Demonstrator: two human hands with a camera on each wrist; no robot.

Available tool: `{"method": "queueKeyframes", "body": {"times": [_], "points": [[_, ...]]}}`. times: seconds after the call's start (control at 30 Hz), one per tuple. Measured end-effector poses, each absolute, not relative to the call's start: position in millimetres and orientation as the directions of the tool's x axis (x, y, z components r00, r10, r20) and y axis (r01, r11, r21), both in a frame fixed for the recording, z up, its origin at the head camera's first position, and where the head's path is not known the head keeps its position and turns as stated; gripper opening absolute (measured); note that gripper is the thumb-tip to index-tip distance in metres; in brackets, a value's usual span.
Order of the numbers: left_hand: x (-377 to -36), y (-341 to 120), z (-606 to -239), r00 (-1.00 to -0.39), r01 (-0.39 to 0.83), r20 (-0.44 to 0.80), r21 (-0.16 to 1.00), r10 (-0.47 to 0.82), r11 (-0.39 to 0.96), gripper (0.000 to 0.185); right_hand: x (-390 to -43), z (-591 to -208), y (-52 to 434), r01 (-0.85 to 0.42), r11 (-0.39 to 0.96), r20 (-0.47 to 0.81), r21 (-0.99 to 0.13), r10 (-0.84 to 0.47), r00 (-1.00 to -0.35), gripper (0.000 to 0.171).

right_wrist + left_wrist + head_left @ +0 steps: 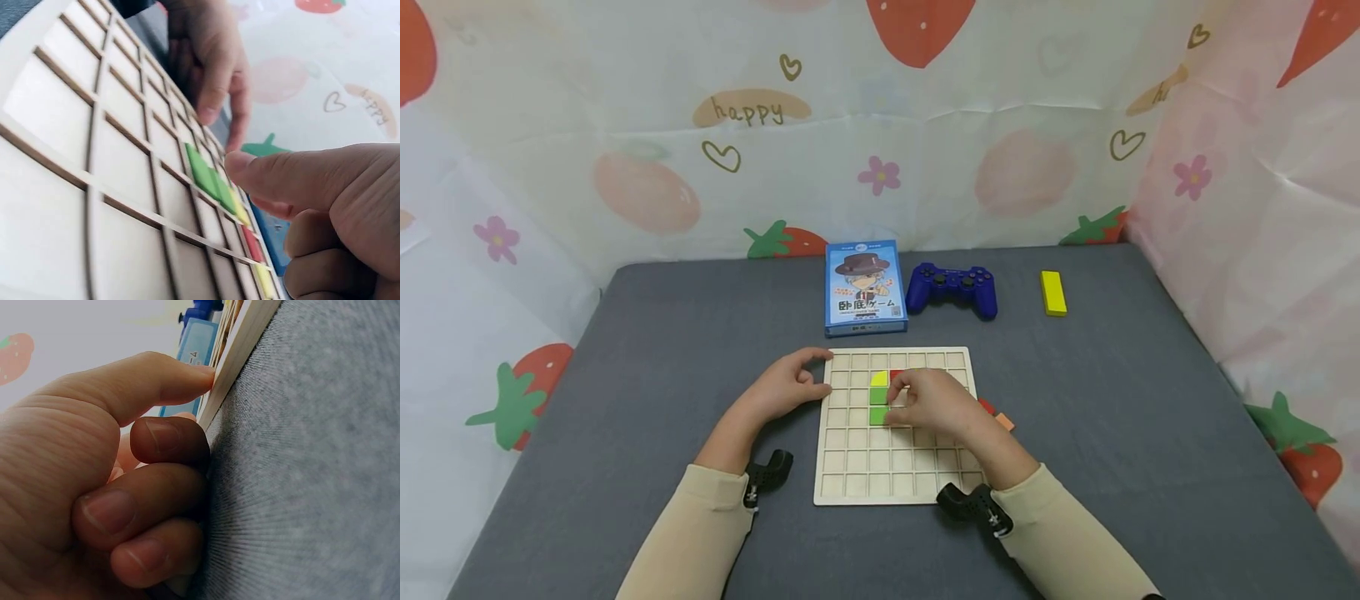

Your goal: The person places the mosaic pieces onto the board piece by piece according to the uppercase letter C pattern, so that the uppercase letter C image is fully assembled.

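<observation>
Two green pieces sit in cells inward from the far edge of the gridded board; they look light, stiff and smooth, probably best pinched by opposite sides. The right hand has thumb and forefinger slightly apart beside them; whether it holds anything cannot be told. The left hand, thumb and forefinger spread, touches the board's left edge. Grey cloth lies beneath; a strawberry-print sheet rises beyond its far edge.
</observation>
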State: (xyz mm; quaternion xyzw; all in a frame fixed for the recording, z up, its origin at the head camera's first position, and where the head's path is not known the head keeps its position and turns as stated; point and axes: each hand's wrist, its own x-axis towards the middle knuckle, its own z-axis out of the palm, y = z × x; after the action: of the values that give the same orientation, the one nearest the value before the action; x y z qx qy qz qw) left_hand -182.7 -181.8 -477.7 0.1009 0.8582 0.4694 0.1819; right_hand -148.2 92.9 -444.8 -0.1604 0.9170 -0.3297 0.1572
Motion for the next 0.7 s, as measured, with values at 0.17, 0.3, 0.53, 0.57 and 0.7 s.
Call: {"method": "queueKeyframes", "body": {"times": [0.17, 0.3, 0.53, 0.57, 0.7], "points": [[-182, -181, -477, -0.909, -0.011, -0.232, 0.843, 0.345, 0.537, 0.059, -152, -435, 105, -0.165, 0.695, -0.182, -0.700, -0.397, -0.900, 0.018], [-182, -181, -477, -0.909, -0.022, -0.240, 0.845, 0.342, 0.534, 0.059, -154, -427, 119, -0.128, 0.660, -0.191, -0.740, -0.389, -0.901, 0.023], [-183, -180, -478, -0.906, -0.015, -0.239, 0.843, 0.349, 0.537, 0.059, -157, -413, 140, -0.070, 0.628, -0.185, -0.775, -0.331, -0.925, 0.029], [-183, -181, -478, -0.906, -0.015, -0.238, 0.845, 0.350, 0.535, 0.059, -158, -411, 143, -0.062, 0.621, -0.185, -0.782, -0.325, -0.928, 0.030], [-184, -181, -478, -0.907, -0.007, -0.230, 0.847, 0.354, 0.532, 0.059, -158, -405, 154, -0.041, 0.591, -0.173, -0.806, -0.300, -0.938, 0.035]]}}
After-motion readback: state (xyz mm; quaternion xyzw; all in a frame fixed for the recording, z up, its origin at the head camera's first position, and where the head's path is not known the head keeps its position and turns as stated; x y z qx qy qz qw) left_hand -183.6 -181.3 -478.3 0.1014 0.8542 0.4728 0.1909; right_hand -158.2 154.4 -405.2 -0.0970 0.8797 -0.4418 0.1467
